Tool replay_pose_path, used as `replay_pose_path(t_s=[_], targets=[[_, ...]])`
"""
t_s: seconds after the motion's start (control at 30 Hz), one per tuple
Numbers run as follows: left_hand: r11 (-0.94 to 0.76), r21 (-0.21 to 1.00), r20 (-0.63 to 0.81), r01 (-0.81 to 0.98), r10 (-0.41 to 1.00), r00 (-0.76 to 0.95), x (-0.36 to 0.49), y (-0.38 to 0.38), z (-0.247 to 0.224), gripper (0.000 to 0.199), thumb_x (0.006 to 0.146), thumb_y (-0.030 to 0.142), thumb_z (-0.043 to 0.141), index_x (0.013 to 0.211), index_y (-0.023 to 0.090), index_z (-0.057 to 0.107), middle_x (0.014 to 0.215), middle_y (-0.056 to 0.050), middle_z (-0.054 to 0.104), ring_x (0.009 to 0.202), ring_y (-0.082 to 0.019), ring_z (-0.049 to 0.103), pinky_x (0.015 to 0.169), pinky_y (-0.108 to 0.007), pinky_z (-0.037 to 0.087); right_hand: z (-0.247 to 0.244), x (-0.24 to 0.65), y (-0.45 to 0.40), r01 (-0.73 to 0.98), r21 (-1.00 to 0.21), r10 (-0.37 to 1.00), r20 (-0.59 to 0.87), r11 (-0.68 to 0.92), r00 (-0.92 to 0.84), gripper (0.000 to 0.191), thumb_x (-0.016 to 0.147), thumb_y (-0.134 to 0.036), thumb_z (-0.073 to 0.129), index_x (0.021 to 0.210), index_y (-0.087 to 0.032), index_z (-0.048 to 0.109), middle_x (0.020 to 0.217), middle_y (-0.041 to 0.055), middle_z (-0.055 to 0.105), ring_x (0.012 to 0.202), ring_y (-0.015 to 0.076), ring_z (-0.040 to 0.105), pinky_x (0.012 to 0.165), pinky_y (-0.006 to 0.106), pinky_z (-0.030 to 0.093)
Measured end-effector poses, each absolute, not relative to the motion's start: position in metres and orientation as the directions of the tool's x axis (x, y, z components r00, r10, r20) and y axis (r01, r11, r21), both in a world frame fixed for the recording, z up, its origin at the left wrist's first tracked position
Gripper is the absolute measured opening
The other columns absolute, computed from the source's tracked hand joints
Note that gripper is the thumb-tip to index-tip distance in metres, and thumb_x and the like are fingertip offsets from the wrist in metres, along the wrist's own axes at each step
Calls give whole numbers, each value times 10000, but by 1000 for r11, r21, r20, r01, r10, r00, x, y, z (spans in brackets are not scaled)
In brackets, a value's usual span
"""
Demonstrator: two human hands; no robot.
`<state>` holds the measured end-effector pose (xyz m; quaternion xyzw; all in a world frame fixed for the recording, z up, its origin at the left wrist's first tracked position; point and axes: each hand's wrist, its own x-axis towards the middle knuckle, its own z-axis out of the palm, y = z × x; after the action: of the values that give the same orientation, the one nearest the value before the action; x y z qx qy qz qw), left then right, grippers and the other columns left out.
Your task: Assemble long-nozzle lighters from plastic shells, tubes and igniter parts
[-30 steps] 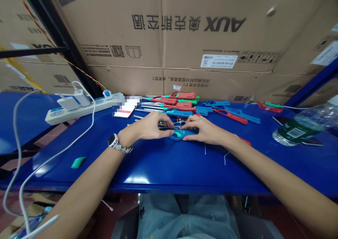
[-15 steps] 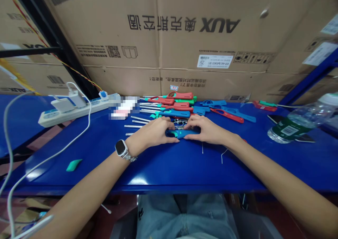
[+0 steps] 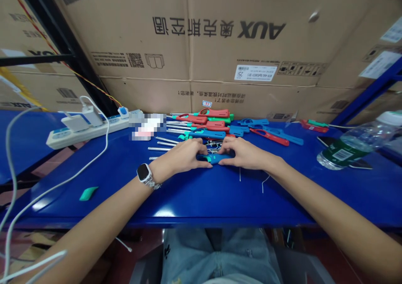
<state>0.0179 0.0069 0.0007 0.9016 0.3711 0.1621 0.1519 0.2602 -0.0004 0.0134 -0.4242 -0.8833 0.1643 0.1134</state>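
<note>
The left hand [image 3: 187,154] and right hand [image 3: 243,152] are pinching opposite ends of a blue handle [image 3: 214,158] between the worktop's [image 3: 201,200] front and back edges, probably bracing it against tipping.

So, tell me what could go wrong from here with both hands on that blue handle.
First, the left hand and right hand both grip the blue handle; uneven pressure might make it slip. Second, the metal tubes lie close by the left hand, so a sideways sweep could scatter them. Third, the green piece lies near the left forearm, which might brush it away.
</note>
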Motion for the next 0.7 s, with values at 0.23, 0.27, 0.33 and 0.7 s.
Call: replay_pose_path(t_s=[0.23,0.27,0.33,0.7], targets=[[-658,429,176,620,733,657,13,8,-6,386,789,506,846,991,186,772,901,-61,666,810,-235,621,717,-333,426,30,249,-3,757,-213,765,-62,618,-642,230,884,-376,762,989,-177,714,1061,103,696,1035,296,610,930,433,401],[-662,432,189,613,731,656,11,8,-8,397,793,508,846,1012,185,772,909,-63,666,824,-240,625,728,-337,432,31,248,-4,752,-202,756,-74,627,-650,232,888,-383,755,979,-176,704,1060,103,696,1034,296,606,941,439,391],[-674,437,215,595,721,659,9,7,-11,397,797,507,847,1020,189,771,917,-61,661,845,-245,628,744,-342,443,33,246,-6,748,-188,747,-91,637,-659,228,899,-392,736,953,-177,681,1017,91,699,991,284,608,943,441,380],[-696,542,231,472,663,712,3,7,-12,372,810,461,851,1058,206,743,980,-34,604,868,-212,611,790,-345,475,25,245,-24,772,-283,778,-119,569,-617,409,924,-427,641,1248,-177,636,1194,162,706,1106,366,610,875,458,473]])
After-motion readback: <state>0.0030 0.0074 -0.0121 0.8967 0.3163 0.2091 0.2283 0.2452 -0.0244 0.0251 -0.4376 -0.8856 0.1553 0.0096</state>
